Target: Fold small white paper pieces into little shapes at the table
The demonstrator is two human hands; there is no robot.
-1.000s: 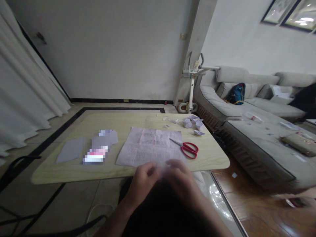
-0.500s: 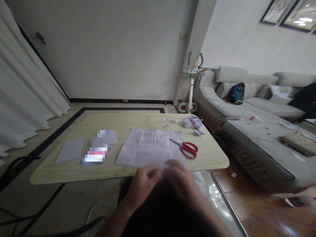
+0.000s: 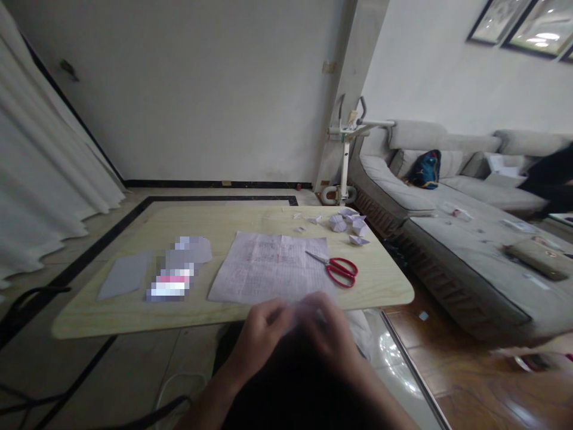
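My left hand [image 3: 264, 325] is closed at the table's near edge, its thumb and fingers pinching a small pale piece of paper [image 3: 293, 315]. Facing it, my right hand [image 3: 324, 322] curls its fingers round the other side of that piece; motion blurs the fingertips, and the paper's shape is mostly hidden. Just beyond both hands lies a creased printed sheet [image 3: 268, 269]. Red-handled scissors [image 3: 342, 272] rest partly over its right edge, blades pointing left. Several folded paper shapes [image 3: 338, 223] stand at the table's far right corner, near small paper scraps [image 3: 315, 220].
On the left of the wooden table [image 3: 134, 322] are a blank white paper [image 3: 124, 276] and a pixelated, blurred-out item [image 3: 172, 280]. A grey sofa [image 3: 465, 257] with a blue bag [image 3: 425, 170] stands to the right. White exercise equipment [image 3: 344, 161] is behind the table.
My right hand's fingers have shifted slightly and curled in more. My left hand stays almost in place. The view has moved a little; the things on the table lie as before.
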